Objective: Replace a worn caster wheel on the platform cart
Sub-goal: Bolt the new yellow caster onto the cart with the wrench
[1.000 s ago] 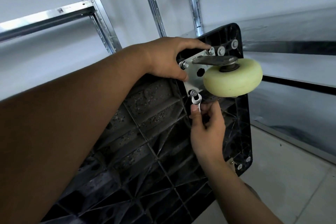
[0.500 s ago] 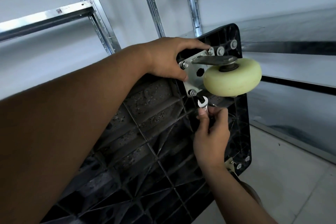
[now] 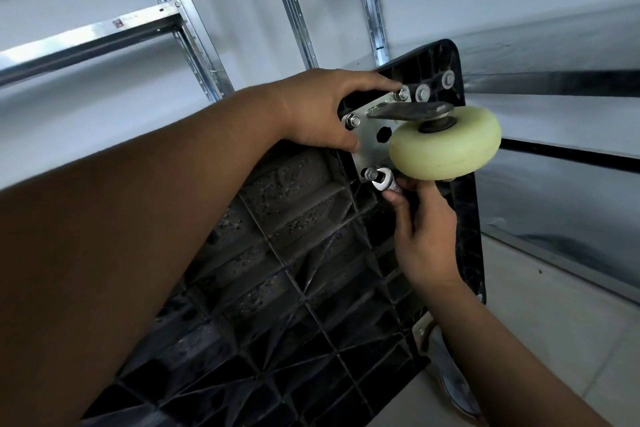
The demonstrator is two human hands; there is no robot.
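Left hand (image 3: 322,111) grips the platform cart (image 3: 277,270) at the left edge of the mounting plate (image 3: 370,146) — forefinger stretched to the nut at the plate's upper corner, thumb on the plate's left rim. Right hand (image 3: 426,232), just below the plate, pinches a small wrench (image 3: 384,182) between thumb and curled fingers, the wrench head touching the bolt (image 3: 369,173) at the plate's lower left corner. Cream caster wheel (image 3: 446,146) sits mounted at the plate's right side, just above the right fingertips — cart tipped up, ribbed black underside toward the camera, metal shelving uprights (image 3: 194,42) behind and left of the plate
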